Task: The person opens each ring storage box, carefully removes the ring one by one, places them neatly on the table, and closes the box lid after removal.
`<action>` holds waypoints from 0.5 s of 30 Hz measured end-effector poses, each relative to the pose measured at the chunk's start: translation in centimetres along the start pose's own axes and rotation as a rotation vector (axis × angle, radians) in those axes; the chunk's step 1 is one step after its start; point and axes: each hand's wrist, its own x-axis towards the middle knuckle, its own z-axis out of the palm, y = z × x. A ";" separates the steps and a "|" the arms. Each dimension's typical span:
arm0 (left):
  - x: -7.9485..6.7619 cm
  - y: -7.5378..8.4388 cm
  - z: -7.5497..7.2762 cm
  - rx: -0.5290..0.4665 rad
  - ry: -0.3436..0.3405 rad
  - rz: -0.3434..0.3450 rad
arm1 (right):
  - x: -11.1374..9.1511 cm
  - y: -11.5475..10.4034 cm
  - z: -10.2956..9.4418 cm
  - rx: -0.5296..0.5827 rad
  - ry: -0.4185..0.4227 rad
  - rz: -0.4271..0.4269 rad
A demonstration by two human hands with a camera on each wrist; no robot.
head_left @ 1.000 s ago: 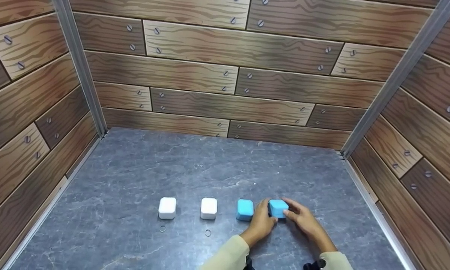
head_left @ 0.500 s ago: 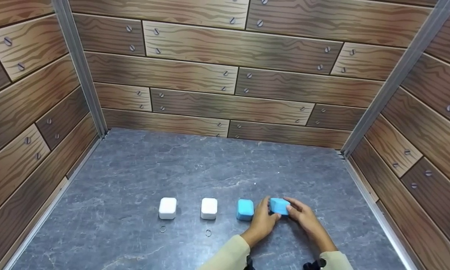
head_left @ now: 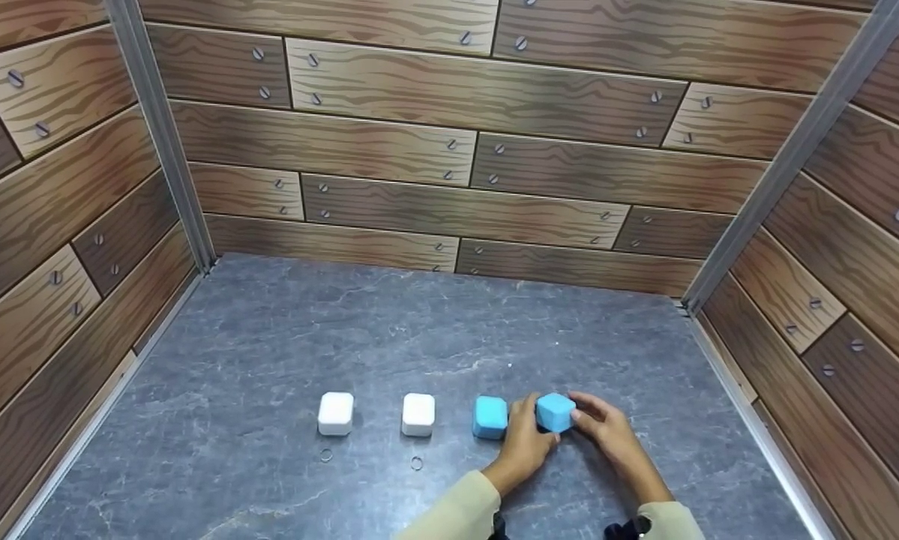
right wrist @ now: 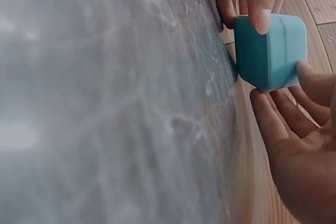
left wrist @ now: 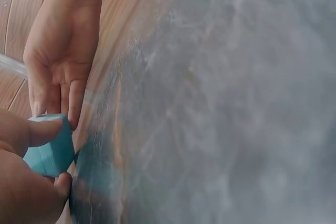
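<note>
Both hands hold one small light-blue ring box (head_left: pixel 555 412) with rounded edges, kept closed and low over the tabletop. My left hand (head_left: pixel 522 442) grips its left side between thumb and fingers. On the other side my right hand (head_left: pixel 605 435) has its thumb and fingertips against the box. A seam runs round the ring box (right wrist: pixel 281 51) in the right wrist view, with one corner facing the camera. Just left of my left hand stands a second blue box (head_left: pixel 490 417).
Two white boxes, a nearer-centre white box (head_left: pixel 418 415) and a left white box (head_left: pixel 336 413), stand in the same row. A thin ring (head_left: pixel 417 463) and another ring (head_left: pixel 326 455) lie before them. Wood-patterned walls (head_left: pixel 389 157) enclose the grey marbled table (head_left: pixel 359 315).
The blue ring box has been turned between the fingers, so a corner now points toward the front. My hands have stayed nearly in place; the other boxes and rings have not moved.
</note>
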 end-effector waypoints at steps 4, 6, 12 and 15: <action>-0.2 0.0 0.0 0.019 -0.004 0.013 | 0.1 0.0 0.1 0.014 0.030 0.004; -0.2 -0.1 0.0 0.023 -0.004 0.022 | 0.1 0.0 0.1 0.016 0.042 0.005; -0.3 -0.1 0.0 0.032 -0.004 0.039 | 0.0 0.1 -0.1 0.027 -0.011 0.020; -0.2 -0.1 0.0 0.034 -0.005 0.044 | -0.1 0.0 -0.3 0.046 -0.102 0.018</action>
